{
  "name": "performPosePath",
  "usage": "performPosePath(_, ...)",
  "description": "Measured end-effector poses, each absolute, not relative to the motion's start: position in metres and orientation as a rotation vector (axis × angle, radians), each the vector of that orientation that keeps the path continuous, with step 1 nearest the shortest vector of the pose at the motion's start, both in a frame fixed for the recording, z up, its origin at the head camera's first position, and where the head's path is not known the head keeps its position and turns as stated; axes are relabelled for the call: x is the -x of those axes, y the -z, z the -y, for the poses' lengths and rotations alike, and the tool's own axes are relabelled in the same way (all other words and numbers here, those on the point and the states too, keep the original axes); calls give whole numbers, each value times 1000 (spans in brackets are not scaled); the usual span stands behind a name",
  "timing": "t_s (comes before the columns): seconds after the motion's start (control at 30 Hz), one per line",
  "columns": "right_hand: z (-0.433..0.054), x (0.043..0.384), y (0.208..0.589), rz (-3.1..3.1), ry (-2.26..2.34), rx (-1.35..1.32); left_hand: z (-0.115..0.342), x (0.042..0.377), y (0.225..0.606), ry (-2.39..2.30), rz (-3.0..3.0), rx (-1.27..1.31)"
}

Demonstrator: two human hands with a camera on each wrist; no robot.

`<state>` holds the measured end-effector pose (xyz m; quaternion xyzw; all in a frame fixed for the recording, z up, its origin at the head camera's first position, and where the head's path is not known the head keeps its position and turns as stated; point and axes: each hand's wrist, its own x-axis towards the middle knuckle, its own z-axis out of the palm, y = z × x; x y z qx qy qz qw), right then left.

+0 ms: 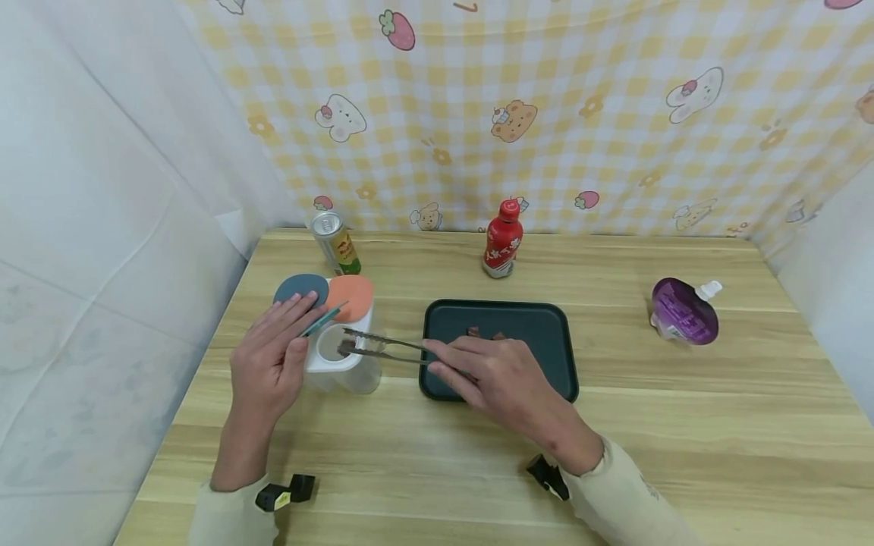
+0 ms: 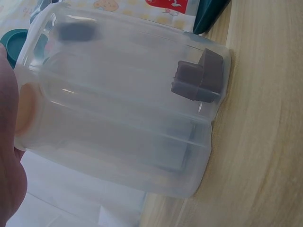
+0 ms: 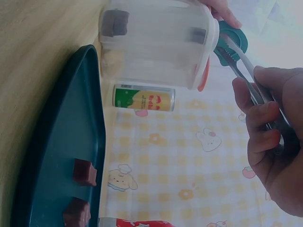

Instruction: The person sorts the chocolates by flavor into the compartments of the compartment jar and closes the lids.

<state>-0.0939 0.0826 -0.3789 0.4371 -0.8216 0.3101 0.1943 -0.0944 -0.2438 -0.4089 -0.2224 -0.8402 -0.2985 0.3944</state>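
My right hand (image 1: 495,371) grips metal tongs (image 1: 385,345), their tips spread over the open compartment of a translucent storage container (image 1: 358,377). One dark brown block (image 2: 76,31) shows blurred, high inside the container just below the tong tips. At the container's bottom sit more brown blocks (image 2: 201,75). My left hand (image 1: 269,356) rests on the container's top, its fingers stretched over the blue lid (image 1: 298,287). Beside those fingers the teal lid (image 1: 324,319) stands raised. An orange lid (image 1: 350,297) covers another compartment.
Brown cubes (image 3: 84,172) lie on a dark green tray (image 1: 546,326), partly covered by my right hand in the head view. Behind the container stands a drink can (image 1: 339,246). A red bottle (image 1: 503,241) is at the back, and a purple spout pouch (image 1: 683,311) at the right.
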Motion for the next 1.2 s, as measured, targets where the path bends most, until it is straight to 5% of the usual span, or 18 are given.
performPosePath(0.67, -87, 96, 381, 2317, -824, -1211, 244, 95, 409, 762, 2131, 568)
performPosePath(1.2, -143, 100, 390, 2467, -670, -1125, 244, 95, 410, 763, 2133, 568)
